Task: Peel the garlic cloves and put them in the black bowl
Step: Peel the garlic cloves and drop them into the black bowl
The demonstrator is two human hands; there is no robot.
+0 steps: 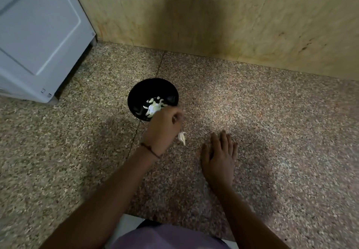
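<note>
Hands: left (pixel 165 127) at bowl (pixel 142 91), right (pixel 219 157) flat

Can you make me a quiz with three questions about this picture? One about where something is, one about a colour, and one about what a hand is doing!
1. Where does the loose garlic clove lie?
A. In the bowl
B. On the counter
C. On a plate

2. What colour is the bowl?
A. Red
B. Black
C. White

3. How is the right hand?
A. Flat, fingers straight
B. In a fist
C. Holding a knife

Answers: 1 B, it lies on the counter between the left hand and the right hand. 2 B, its rim and walls are black. 3 A, it lies flat on the counter holding nothing.
</note>
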